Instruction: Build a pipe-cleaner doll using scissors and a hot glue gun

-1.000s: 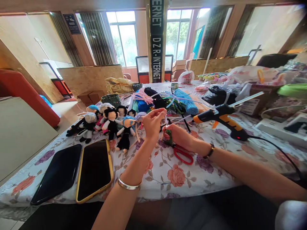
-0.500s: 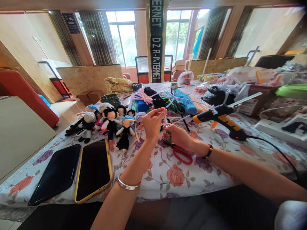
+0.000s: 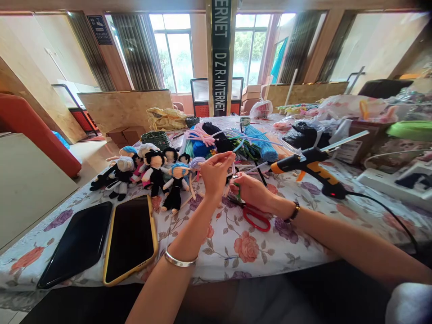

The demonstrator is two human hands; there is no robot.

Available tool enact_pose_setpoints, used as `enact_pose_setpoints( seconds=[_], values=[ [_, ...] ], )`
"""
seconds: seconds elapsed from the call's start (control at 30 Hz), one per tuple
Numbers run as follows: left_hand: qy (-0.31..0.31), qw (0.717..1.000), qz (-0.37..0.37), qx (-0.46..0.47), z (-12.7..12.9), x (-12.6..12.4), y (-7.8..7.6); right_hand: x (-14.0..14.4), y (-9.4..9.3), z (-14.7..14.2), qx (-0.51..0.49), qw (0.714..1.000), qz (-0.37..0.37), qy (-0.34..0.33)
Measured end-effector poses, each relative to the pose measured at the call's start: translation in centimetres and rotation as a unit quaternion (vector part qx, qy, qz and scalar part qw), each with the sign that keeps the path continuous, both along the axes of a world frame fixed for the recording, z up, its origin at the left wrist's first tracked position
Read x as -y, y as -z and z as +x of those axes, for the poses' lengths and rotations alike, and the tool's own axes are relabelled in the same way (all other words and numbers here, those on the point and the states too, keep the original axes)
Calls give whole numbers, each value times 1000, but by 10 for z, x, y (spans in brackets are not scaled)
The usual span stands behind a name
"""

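Pinching a thin white pipe cleaner (image 3: pixel 232 168) between thumb and fingertips, the left hand (image 3: pixel 214 174) is raised a little above the table (image 3: pixel 303 243). The right hand (image 3: pixel 251 191) is closed around a small green piece (image 3: pixel 238 191), just beside the left hand; the two hands are near together, and the white pipe cleaner runs between them. What exactly the green piece is, I cannot tell.

Under the right hand lie the red scissors (image 3: pixel 256 218), touching the flowered cloth, and the wrist partly covers them. Right of the scissors, the orange and black glue gun (image 3: pixel 312 168) stands on its support with the nozzle pointing toward the hands; its black cable (image 3: pixel 388 211) goes away to the right. Behind the scissors is a heap of coloured pipe cleaners (image 3: pixel 229 139). Left of the scissors, a group of small dolls (image 3: pixel 151 173) lies on the cloth. Nearer to the table edge, well left of the scissors, two phones lie side by side: the phone with yellow case (image 3: pixel 130 238) and the black phone (image 3: pixel 76 245). Far right of the scissors are plastic bags (image 3: pixel 310 132) and a white power strip (image 3: pixel 394 177).
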State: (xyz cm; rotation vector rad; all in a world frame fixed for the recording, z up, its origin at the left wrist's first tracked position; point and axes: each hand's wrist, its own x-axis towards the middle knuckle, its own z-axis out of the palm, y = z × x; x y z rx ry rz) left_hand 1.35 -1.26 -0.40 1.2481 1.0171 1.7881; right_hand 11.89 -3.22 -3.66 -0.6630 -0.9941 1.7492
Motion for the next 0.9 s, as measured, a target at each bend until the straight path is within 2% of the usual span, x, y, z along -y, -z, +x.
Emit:
enact_pose_setpoints(
  seconds=[0.53, 0.7, 0.9],
  values=[
    [4, 1000, 16, 24, 0, -7, 5, 2, -8, -3, 37, 999, 1, 19],
    [7, 999, 28, 24, 0, -10, 7, 1, -7, -1, 47, 999, 12, 9],
    [-1, 999, 32, 23, 0, -10, 7, -1, -6, -1, 50, 998, 3, 29]
  ],
)
